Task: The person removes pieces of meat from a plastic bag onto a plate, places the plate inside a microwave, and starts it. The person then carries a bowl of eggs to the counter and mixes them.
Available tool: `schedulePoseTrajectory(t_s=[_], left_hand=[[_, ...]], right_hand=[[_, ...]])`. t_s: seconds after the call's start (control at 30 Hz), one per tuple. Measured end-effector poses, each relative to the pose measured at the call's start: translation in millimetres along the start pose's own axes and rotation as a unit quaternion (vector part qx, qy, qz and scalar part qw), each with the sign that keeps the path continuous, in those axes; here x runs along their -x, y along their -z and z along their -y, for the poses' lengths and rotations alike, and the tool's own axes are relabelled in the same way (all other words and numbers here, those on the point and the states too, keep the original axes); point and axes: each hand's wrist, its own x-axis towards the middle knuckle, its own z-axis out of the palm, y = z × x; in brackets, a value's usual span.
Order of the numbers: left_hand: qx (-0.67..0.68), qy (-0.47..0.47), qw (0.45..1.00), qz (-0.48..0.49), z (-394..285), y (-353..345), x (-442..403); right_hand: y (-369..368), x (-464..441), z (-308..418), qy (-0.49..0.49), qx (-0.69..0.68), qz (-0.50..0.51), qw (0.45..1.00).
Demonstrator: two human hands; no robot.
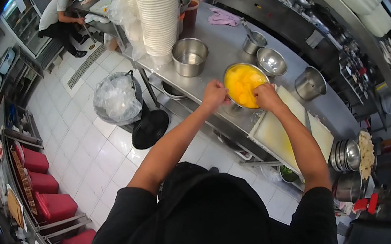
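A round steel bowl (pixel 236 111) full of bright yellow beaten egg (pixel 242 83) stands near the front edge of the metal counter. My left hand (pixel 216 95) is closed at the bowl's left rim, fingers curled against it. Over the right side of the egg, my right hand (pixel 268 97) is closed in a fist; whatever it grips is hidden by the fingers. A white cutting board (pixel 279 132) lies right of the bowl, with a knife (pixel 308 121) on it and a yellow smear near its front.
A deep steel pot (pixel 189 58) and a tall stack of white containers (pixel 154 14) stand left. Behind are an empty steel bowl (pixel 271 63) and another pot (pixel 310 83). A bagged bin (pixel 118 98) stands on the floor. Another person (pixel 62 18) bends at far left.
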Motion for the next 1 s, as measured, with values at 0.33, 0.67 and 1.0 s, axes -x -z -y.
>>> schedulePoseTrajectory(t_s=[0.33, 0.67, 1.0], left_hand=[[-0.005, -0.007, 1.0, -0.021, -6.9, -1.6, 10.4], [0.008, -0.002, 1.0, -0.02, -1.7, -0.6, 12.5], [-0.025, -0.02, 0.999, -0.032, 1.5, -3.5, 6.8]], right_hand=[[10.3, 0.5, -3.3, -0.024, 0.025, -0.011, 0.999], [-3.6, -1.2, -1.1, -0.047, 0.047, -0.017, 0.998], [2.1, 5.7, 2.2, -0.007, -0.043, 0.034, 0.998]])
